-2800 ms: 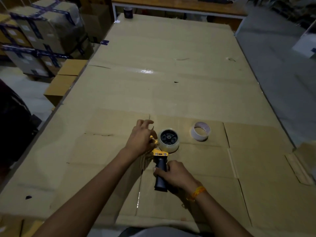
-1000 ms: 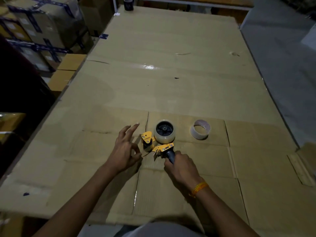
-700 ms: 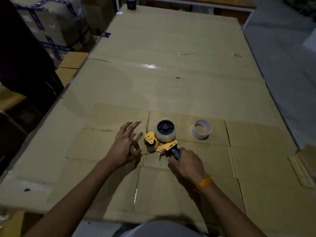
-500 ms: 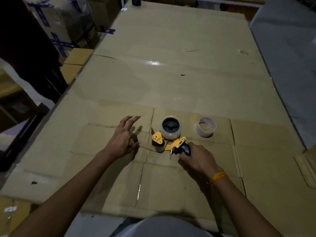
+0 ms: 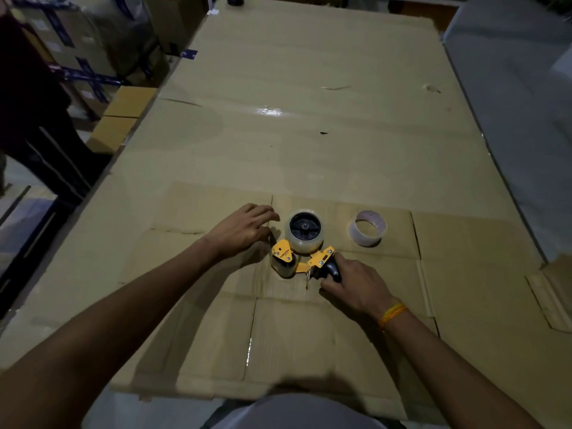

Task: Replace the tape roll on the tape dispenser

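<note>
A yellow tape dispenser (image 5: pixel 291 257) lies flat on the cardboard-covered table (image 5: pixel 309 134). A full roll of clear tape (image 5: pixel 305 239) sits on its black hub. My right hand (image 5: pixel 349 286) is closed around the dispenser's black handle. My left hand (image 5: pixel 244 230) rests palm down just left of the roll, fingers reaching toward the dispenser's front end; whether they touch it I cannot tell. A nearly empty tape roll (image 5: pixel 368 229) lies flat to the right of the dispenser.
Flattened cardboard sheets (image 5: pixel 216 320) cover the near part of the table. Taped boxes (image 5: pixel 93 41) and small cartons (image 5: pixel 123 119) stand off the left edge, where a person in dark clothes (image 5: pixel 28 97) stands. Grey floor (image 5: pixel 526 119) lies to the right.
My left hand has come in from the left with its fingers drawn together, up to the dispenser's front. The dispenser's handle has swung to the right in my right hand.
</note>
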